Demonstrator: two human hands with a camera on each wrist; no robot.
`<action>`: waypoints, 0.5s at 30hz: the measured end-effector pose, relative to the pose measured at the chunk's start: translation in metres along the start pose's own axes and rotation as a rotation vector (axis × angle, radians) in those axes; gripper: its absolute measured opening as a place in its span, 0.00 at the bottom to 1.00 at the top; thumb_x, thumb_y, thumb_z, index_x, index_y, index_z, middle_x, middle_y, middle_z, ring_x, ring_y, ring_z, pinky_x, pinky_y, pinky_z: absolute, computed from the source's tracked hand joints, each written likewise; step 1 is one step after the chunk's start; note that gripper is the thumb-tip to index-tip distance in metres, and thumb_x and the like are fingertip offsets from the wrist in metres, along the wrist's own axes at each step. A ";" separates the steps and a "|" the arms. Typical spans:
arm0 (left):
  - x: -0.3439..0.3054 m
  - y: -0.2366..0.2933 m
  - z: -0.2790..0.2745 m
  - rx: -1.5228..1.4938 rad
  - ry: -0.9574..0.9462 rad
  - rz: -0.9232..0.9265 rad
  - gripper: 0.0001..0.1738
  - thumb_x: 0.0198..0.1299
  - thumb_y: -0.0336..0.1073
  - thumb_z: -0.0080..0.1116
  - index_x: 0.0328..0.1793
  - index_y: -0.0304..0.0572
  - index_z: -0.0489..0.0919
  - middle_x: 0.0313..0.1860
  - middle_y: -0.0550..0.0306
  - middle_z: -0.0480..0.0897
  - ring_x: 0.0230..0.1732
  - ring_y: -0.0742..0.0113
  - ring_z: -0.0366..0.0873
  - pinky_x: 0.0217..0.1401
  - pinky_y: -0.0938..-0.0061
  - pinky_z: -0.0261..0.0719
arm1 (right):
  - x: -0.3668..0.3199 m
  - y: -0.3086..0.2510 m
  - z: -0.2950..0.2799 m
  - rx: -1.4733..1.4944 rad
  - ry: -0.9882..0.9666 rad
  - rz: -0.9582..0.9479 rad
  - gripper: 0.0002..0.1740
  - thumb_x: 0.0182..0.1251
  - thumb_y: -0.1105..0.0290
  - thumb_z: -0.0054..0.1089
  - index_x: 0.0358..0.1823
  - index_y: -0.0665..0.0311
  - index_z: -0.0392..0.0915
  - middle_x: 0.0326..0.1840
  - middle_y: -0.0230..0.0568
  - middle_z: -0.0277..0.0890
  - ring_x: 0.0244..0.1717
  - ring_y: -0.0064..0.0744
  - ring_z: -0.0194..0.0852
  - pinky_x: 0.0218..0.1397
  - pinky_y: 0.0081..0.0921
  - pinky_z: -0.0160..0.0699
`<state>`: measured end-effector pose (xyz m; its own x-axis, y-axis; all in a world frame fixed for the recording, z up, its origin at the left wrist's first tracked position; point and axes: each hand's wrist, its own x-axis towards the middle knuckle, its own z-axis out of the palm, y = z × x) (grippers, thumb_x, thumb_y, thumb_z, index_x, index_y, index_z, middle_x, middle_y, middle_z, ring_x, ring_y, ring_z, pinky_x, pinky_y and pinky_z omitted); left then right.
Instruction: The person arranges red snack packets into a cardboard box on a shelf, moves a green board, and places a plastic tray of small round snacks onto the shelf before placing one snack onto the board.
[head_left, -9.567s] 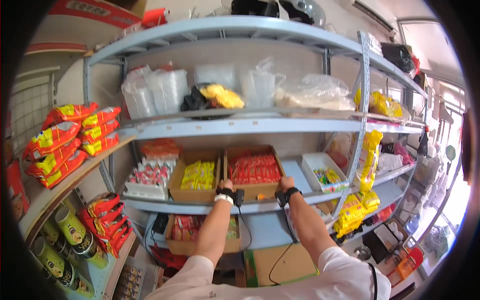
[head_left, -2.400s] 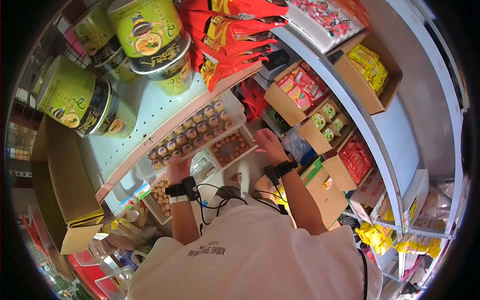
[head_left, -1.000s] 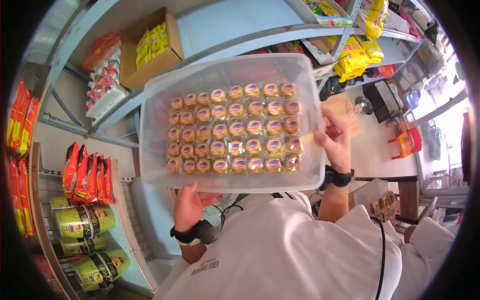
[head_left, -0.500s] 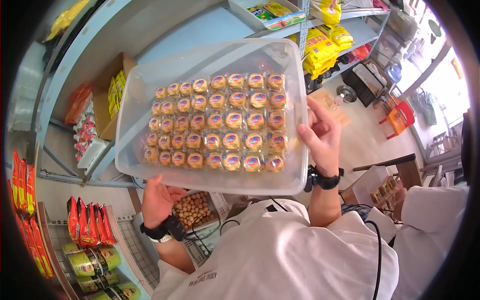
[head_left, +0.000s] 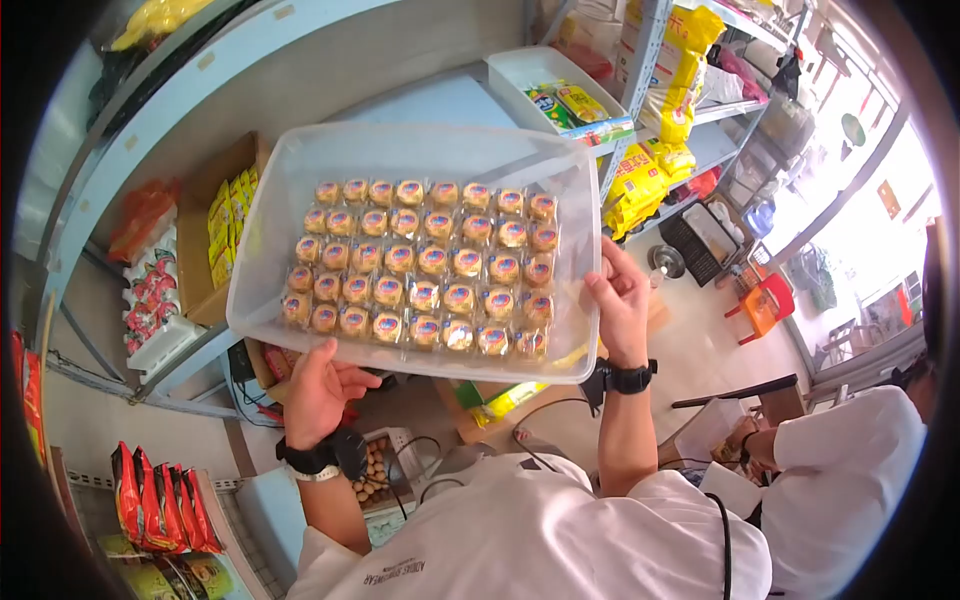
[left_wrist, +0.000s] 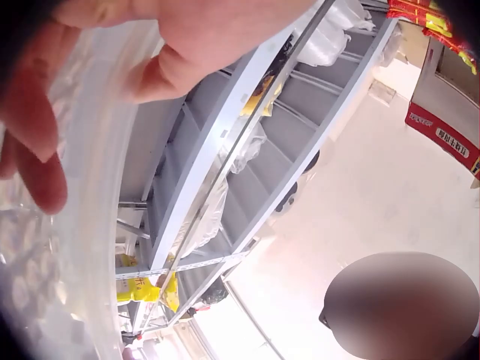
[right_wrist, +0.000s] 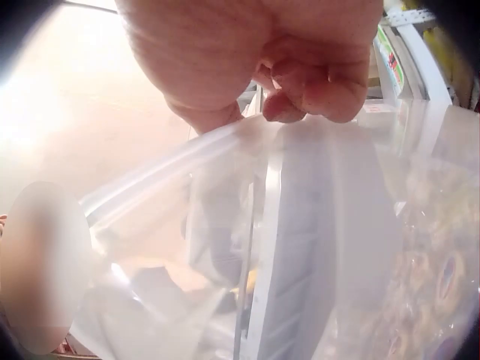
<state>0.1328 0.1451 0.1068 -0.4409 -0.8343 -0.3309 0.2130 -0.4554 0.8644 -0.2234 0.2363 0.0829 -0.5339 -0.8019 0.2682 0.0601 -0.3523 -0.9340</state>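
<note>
A translucent plastic bin is raised in front of my chest, tilted so its inside faces me. Rows of small round cakes in clear wrappers with red and blue labels lie in it. My left hand holds its lower left edge, thumb up at the rim and fingers below. In the left wrist view, that hand's fingers lie along the bin's cloudy wall. My right hand grips the right rim. The right wrist view shows the right hand's curled fingers at the bin's edge.
Behind the bin runs a blue shelf bearing a white box with green packets. A carton of yellow packets and a white tray stand left. Eggs are below. At right are another person's sleeve and an orange stool.
Earlier my hands held a carton of red packets on the shelf, then reached down to the bin by the eggs. The bin has since been lifted, and my view has swung toward the shelf.
</note>
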 end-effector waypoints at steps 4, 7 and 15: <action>0.005 0.015 -0.015 0.079 -0.117 0.026 0.23 0.68 0.49 0.42 0.51 0.32 0.71 0.44 0.42 0.82 0.32 0.61 0.83 0.28 0.79 0.78 | 0.011 -0.001 0.034 0.051 0.052 0.019 0.28 0.60 0.76 0.56 0.63 0.76 0.62 0.38 0.29 0.75 0.34 0.13 0.69 0.39 0.12 0.68; 0.003 0.017 -0.025 0.282 -0.036 0.073 0.23 0.67 0.48 0.43 0.52 0.32 0.71 0.44 0.43 0.81 0.34 0.63 0.83 0.29 0.80 0.78 | 0.026 0.005 0.025 0.014 0.050 0.033 0.27 0.60 0.76 0.56 0.62 0.77 0.63 0.42 0.33 0.77 0.38 0.15 0.72 0.43 0.15 0.72; 0.003 0.036 -0.056 0.691 0.550 0.926 0.24 0.57 0.32 0.60 0.59 0.39 0.67 0.70 0.50 0.57 0.66 0.54 0.62 0.60 0.61 0.69 | 0.046 0.002 0.026 -0.030 0.024 0.076 0.26 0.62 0.74 0.55 0.61 0.76 0.64 0.44 0.33 0.76 0.41 0.15 0.71 0.45 0.15 0.69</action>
<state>0.1883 0.1090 0.1159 0.0803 -0.8452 0.5283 -0.3227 0.4794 0.8161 -0.2253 0.1864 0.0997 -0.5491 -0.8137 0.1909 0.0757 -0.2758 -0.9582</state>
